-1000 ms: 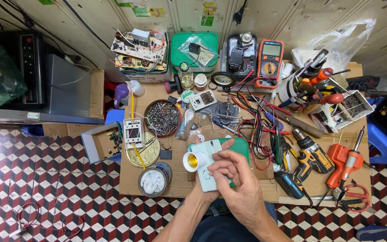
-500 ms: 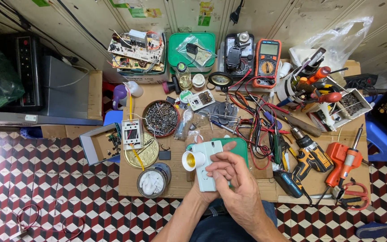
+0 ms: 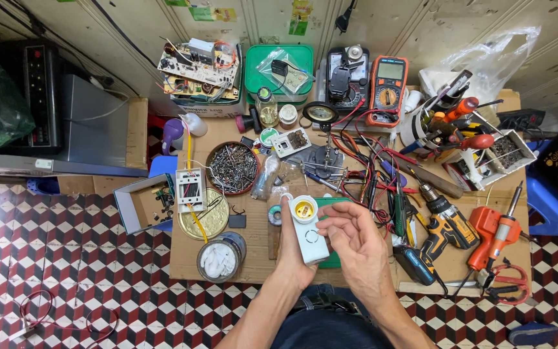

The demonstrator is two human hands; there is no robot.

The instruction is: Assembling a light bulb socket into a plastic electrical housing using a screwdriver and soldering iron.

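My left hand grips a white plastic lamp-socket unit from below, its round yellow-lined socket end pointing away from me. Beside it on the right, my right hand hovers with fingers curled loosely toward the unit's side and nothing in them. Both hands are above the front middle of a cluttered wooden worktable, over a green mat.
A bowl of screws, a brass lid, a white module and a glass jar lie left. A yellow drill, orange soldering gun, multimeter and tangled leads crowd the right.
The white unit has turned from lying sideways to upright in my left hand. My right hand has come off its top and drawn to the right side.
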